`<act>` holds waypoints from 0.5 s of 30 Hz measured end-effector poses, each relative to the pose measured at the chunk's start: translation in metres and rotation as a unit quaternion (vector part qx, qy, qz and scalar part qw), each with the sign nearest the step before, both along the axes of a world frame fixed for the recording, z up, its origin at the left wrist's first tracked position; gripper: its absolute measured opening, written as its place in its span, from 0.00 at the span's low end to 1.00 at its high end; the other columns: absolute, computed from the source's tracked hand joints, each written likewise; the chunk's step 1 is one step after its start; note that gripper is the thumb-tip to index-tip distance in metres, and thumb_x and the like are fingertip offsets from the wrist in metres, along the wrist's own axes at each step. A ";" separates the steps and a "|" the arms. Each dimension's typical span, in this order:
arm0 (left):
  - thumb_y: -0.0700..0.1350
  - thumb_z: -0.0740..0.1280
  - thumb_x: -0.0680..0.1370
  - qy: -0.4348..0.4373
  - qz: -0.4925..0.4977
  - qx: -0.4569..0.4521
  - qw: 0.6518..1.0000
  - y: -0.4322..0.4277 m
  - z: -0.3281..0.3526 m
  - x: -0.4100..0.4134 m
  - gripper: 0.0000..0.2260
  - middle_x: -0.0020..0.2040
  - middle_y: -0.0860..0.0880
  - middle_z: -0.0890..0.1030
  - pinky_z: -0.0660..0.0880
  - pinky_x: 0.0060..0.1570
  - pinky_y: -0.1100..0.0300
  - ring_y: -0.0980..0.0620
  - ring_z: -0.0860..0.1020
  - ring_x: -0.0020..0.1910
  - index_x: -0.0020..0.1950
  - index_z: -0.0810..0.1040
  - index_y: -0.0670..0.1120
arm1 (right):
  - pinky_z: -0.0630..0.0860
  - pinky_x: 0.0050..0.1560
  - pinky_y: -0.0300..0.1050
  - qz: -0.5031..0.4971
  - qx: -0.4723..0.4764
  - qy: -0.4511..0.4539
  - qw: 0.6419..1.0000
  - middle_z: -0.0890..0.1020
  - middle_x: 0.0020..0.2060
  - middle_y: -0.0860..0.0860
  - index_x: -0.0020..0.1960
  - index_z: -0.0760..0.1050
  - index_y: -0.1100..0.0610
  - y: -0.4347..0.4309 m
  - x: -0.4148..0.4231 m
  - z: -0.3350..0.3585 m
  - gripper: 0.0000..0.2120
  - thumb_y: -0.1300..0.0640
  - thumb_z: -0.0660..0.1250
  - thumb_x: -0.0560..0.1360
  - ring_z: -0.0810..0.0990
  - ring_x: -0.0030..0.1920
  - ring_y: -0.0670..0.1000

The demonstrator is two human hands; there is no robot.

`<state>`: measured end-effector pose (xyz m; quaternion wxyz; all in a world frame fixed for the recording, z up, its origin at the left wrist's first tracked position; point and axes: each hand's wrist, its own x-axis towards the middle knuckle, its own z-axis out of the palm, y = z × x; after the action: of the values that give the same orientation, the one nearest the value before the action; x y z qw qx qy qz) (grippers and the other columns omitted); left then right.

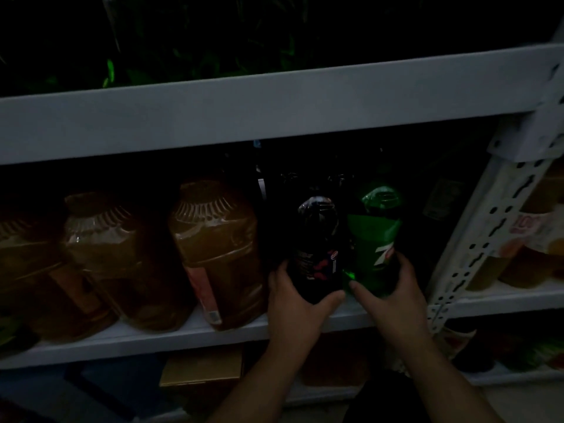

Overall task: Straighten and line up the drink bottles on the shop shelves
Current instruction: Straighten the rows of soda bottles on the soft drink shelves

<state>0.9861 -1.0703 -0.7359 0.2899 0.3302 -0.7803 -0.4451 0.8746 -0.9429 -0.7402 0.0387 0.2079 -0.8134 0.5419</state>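
Though dim, L grip [297, 297] round dark bottle [317, 236]; R grip [389, 290] round green bottle [372, 239]

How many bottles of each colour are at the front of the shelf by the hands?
Brown juice jugs: 3
Black bottle, held by left hand: 1
Green bottle, held by right hand: 1
Total: 5
Further back it is too dark to count.

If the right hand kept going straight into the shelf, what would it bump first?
The green bottle, which the right hand grips. Pushed further, the bottle would probably slide deeper along the shelf; what stands behind is too dark to tell.
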 end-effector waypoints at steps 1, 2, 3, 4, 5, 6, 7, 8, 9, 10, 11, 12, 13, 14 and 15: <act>0.71 0.69 0.57 -0.011 -0.012 -0.023 1.000 0.001 0.001 -0.002 0.47 0.61 0.62 0.60 0.64 0.57 0.65 0.65 0.62 0.59 0.71 0.55 0.58 | 0.68 0.53 0.41 0.003 -0.001 0.003 1.000 0.74 0.61 0.44 0.69 0.58 0.40 0.000 0.000 0.000 0.42 0.41 0.76 0.61 0.70 0.54 0.41; 0.70 0.68 0.59 -0.013 -0.034 -0.039 0.999 0.002 0.000 -0.003 0.47 0.63 0.61 0.60 0.63 0.58 0.65 0.64 0.61 0.60 0.72 0.54 0.58 | 0.68 0.53 0.41 0.007 0.000 0.009 1.000 0.74 0.60 0.43 0.70 0.59 0.41 0.001 0.000 0.000 0.42 0.43 0.77 0.62 0.69 0.54 0.41; 0.67 0.68 0.62 -0.007 -0.063 -0.038 0.997 0.000 -0.001 -0.002 0.45 0.65 0.60 0.61 0.63 0.59 0.66 0.64 0.61 0.62 0.74 0.53 0.57 | 0.67 0.53 0.39 0.013 0.001 0.015 1.000 0.73 0.58 0.40 0.71 0.59 0.43 0.001 0.000 0.000 0.42 0.45 0.77 0.63 0.69 0.54 0.39; 0.63 0.68 0.64 0.000 -0.090 -0.021 0.996 -0.003 -0.003 0.000 0.44 0.66 0.61 0.63 0.62 0.58 0.69 0.65 0.62 0.63 0.75 0.52 0.58 | 0.66 0.51 0.36 0.019 -0.001 0.020 1.000 0.71 0.56 0.37 0.71 0.59 0.43 0.002 0.000 0.000 0.41 0.46 0.76 0.64 0.68 0.53 0.36; 0.60 0.69 0.65 0.001 -0.108 0.000 0.994 -0.007 -0.004 0.003 0.42 0.65 0.63 0.64 0.62 0.56 0.73 0.65 0.64 0.62 0.75 0.52 0.59 | 0.66 0.49 0.32 0.027 -0.005 0.021 0.999 0.70 0.54 0.32 0.71 0.59 0.43 0.003 0.000 0.000 0.40 0.48 0.76 0.65 0.67 0.53 0.33; 0.58 0.69 0.65 -0.001 -0.114 0.014 0.993 -0.011 -0.005 0.006 0.42 0.63 0.65 0.66 0.61 0.52 0.78 0.65 0.65 0.62 0.75 0.53 0.60 | 0.64 0.47 0.28 0.037 -0.006 0.021 0.999 0.68 0.53 0.27 0.72 0.59 0.43 0.003 0.001 0.001 0.39 0.48 0.75 0.66 0.66 0.52 0.29; 0.58 0.70 0.64 0.000 -0.108 0.019 0.994 -0.014 -0.005 0.008 0.42 0.61 0.66 0.66 0.60 0.50 0.81 0.65 0.67 0.62 0.74 0.54 0.60 | 0.62 0.46 0.24 0.046 -0.005 0.023 0.999 0.66 0.52 0.24 0.72 0.59 0.41 0.003 0.002 0.002 0.39 0.48 0.75 0.67 0.65 0.51 0.27; 0.60 0.71 0.63 0.004 -0.101 0.022 0.995 -0.015 -0.004 0.009 0.43 0.61 0.66 0.66 0.60 0.50 0.81 0.64 0.67 0.63 0.74 0.55 0.60 | 0.62 0.47 0.23 0.052 -0.002 0.025 0.998 0.65 0.52 0.22 0.71 0.58 0.38 0.003 0.002 0.004 0.38 0.48 0.75 0.67 0.65 0.52 0.26; 0.63 0.73 0.60 0.009 -0.094 0.025 0.995 -0.016 -0.003 0.009 0.47 0.61 0.65 0.64 0.60 0.52 0.79 0.64 0.66 0.63 0.74 0.54 0.60 | 0.62 0.48 0.24 0.056 0.000 0.026 0.998 0.65 0.53 0.22 0.70 0.57 0.36 0.003 0.002 0.005 0.38 0.48 0.75 0.68 0.65 0.52 0.26; 0.66 0.74 0.56 0.010 -0.087 0.028 0.996 -0.014 -0.001 0.007 0.51 0.62 0.65 0.61 0.61 0.55 0.76 0.65 0.63 0.63 0.73 0.51 0.63 | 0.64 0.49 0.27 0.057 0.001 0.024 0.998 0.66 0.54 0.24 0.70 0.57 0.36 0.003 0.003 0.006 0.38 0.48 0.75 0.68 0.66 0.53 0.28; 0.69 0.75 0.52 0.010 -0.081 0.032 0.996 -0.011 0.001 0.005 0.54 0.62 0.65 0.57 0.61 0.56 0.72 0.66 0.61 0.62 0.71 0.49 0.65 | 0.65 0.52 0.31 0.053 0.004 0.021 0.998 0.67 0.55 0.27 0.71 0.57 0.38 0.002 0.003 0.006 0.38 0.48 0.74 0.68 0.67 0.55 0.31; 0.72 0.74 0.48 0.008 -0.077 0.036 0.996 -0.008 0.004 0.002 0.56 0.62 0.65 0.55 0.62 0.58 0.69 0.66 0.60 0.62 0.70 0.48 0.65 | 0.66 0.53 0.35 0.048 0.009 0.018 0.999 0.68 0.56 0.31 0.72 0.57 0.40 0.002 0.003 0.005 0.39 0.48 0.74 0.68 0.67 0.55 0.34; 0.73 0.74 0.47 0.006 -0.069 0.039 0.997 -0.006 0.005 -0.002 0.58 0.65 0.62 0.57 0.63 0.60 0.66 0.64 0.60 0.63 0.70 0.48 0.63 | 0.66 0.53 0.37 0.043 0.013 0.017 0.999 0.69 0.57 0.33 0.73 0.57 0.42 0.002 0.003 0.005 0.39 0.47 0.74 0.68 0.68 0.56 0.36; 0.71 0.75 0.48 0.005 -0.059 0.045 0.997 -0.004 0.005 -0.005 0.59 0.67 0.58 0.60 0.64 0.61 0.64 0.61 0.62 0.64 0.72 0.50 0.58 | 0.66 0.53 0.36 0.041 0.015 0.018 0.999 0.69 0.57 0.34 0.73 0.58 0.43 0.002 0.003 0.004 0.40 0.46 0.74 0.67 0.68 0.56 0.37; 0.67 0.77 0.51 0.010 -0.047 0.053 0.997 -0.005 0.004 -0.006 0.57 0.69 0.54 0.64 0.65 0.62 0.63 0.58 0.64 0.65 0.73 0.53 0.54 | 0.66 0.51 0.34 0.041 0.015 0.018 0.999 0.69 0.57 0.34 0.73 0.58 0.43 0.001 0.003 0.004 0.40 0.45 0.74 0.67 0.68 0.56 0.37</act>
<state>0.9800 -1.0749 -0.7324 0.2585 0.3036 -0.7673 -0.5023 0.8778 -0.9414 -0.7360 0.0281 0.2517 -0.8113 0.5269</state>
